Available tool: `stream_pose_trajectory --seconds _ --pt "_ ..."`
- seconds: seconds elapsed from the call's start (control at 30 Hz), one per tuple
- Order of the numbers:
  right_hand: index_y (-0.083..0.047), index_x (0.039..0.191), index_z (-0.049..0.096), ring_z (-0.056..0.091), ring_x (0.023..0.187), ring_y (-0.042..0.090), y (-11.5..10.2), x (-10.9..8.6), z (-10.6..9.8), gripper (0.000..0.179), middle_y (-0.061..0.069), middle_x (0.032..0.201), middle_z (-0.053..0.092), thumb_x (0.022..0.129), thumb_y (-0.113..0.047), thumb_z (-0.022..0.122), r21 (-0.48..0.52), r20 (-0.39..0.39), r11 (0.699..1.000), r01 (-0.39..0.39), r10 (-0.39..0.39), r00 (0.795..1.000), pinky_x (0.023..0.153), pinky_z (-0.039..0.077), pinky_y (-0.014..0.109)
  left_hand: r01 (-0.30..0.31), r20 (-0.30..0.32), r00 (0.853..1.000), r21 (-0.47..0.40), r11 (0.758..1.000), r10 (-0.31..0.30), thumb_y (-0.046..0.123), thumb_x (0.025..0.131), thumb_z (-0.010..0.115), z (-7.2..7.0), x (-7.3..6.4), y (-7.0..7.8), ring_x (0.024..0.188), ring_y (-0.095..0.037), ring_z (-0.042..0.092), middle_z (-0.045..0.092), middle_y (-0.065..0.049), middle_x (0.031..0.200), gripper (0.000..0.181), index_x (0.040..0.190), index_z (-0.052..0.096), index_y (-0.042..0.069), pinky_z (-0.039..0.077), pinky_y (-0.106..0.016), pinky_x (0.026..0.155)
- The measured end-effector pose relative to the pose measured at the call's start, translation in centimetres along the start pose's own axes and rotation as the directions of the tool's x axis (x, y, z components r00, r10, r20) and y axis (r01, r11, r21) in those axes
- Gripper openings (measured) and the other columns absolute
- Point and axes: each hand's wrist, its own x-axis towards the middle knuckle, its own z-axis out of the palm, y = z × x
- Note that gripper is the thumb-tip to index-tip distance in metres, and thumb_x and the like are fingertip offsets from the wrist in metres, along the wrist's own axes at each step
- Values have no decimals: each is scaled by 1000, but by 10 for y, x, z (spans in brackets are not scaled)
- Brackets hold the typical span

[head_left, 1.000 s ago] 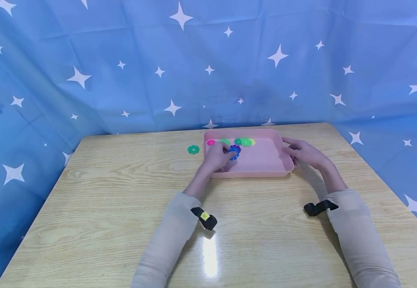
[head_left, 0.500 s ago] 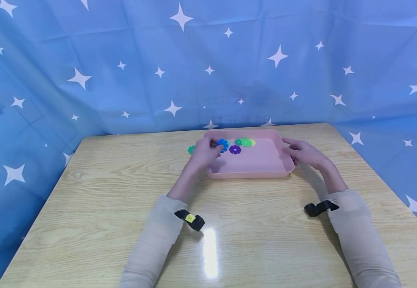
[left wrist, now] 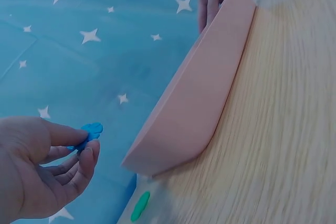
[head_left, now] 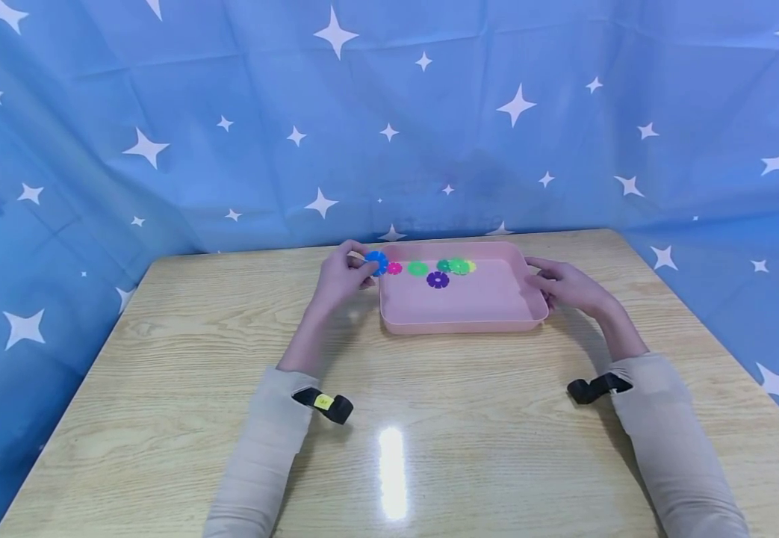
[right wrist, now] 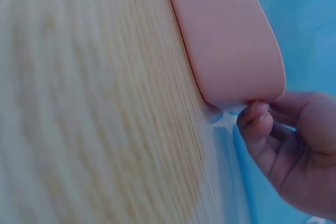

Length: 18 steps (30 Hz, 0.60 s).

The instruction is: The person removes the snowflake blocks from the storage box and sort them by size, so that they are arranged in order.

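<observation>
My left hand (head_left: 342, 276) pinches a blue notched plastic disc (head_left: 376, 263) between thumb and fingers, just past the left end of the pink tray (head_left: 463, 326). In the left wrist view the blue disc (left wrist: 92, 131) is held up, apart from the tray wall. At the tray's right end my right hand (head_left: 567, 286) holds the rim, its curled fingers against the end wall in the right wrist view. Inside the tray lie a pink disc (head_left: 394, 268), a light green disc (head_left: 418, 268), a purple disc (head_left: 438, 280) and an overlapping green and yellow cluster (head_left: 459, 266).
A green disc (left wrist: 140, 206) lies on the wooden table (head_left: 228, 336) beside the tray's left end; in the head view my left hand hides it. A blue curtain with white stars (head_left: 389, 134) hangs right behind the table's back edge.
My left hand has lifted the blue disc from over the purple one and carried it left, out past the tray's left wall. The right hand and the tray have stayed put.
</observation>
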Motion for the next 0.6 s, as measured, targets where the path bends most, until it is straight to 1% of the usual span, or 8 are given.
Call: stream_pose_trajectory --seconds 0.1,0.2,0.3,0.43,0.6 --pt "-3 159 25 51 59 26 0 0 0 58 12 76 52 109 -24 47 -5 -1 1000 -4 4 1000 57 45 40 21 -26 999 -9 1000 -21 10 98 68 -9 1 -6 90 -46 68 67 -25 97 22 116 57 2 57 -50 86" --pt "-3 159 26 52 59 25 -1 0 1 58 13 77 53 109 -24 48 -9 -4 1000 -6 6 1000 58 46 40 39 -56 998 20 999 -38 12 98 67 -18 2 -14 89 -43 68 67 -24 98 23 118 59 4 58 -49 86" --pt "-1 158 26 53 59 24 -2 0 1 58 14 78 54 109 -23 47 -14 -3 1000 -2 2 1000 58 47 39 50 -82 995 34 998 -47 13 99 67 -27 3 -22 90 -44 68 68 -24 97 23 119 61 4 58 -48 85" --pt "0 157 26 52 59 24 -3 0 2 57 14 80 54 109 -22 47 -10 0 1000 2 -2 1000 57 47 39 59 -110 992 42 997 -54 11 99 66 -36 5 -35 89 -42 69 69 -22 95 23 120 63 3 59 -42 81" --pt "1 157 25 52 59 23 -4 -1 2 57 14 80 55 109 -22 47 0 2 1000 2 -2 1000 58 48 39 97 -121 989 50 994 -90 9 100 63 -42 7 -48 82 -32 69 67 -20 97 24 122 65 1 60 -34 75"
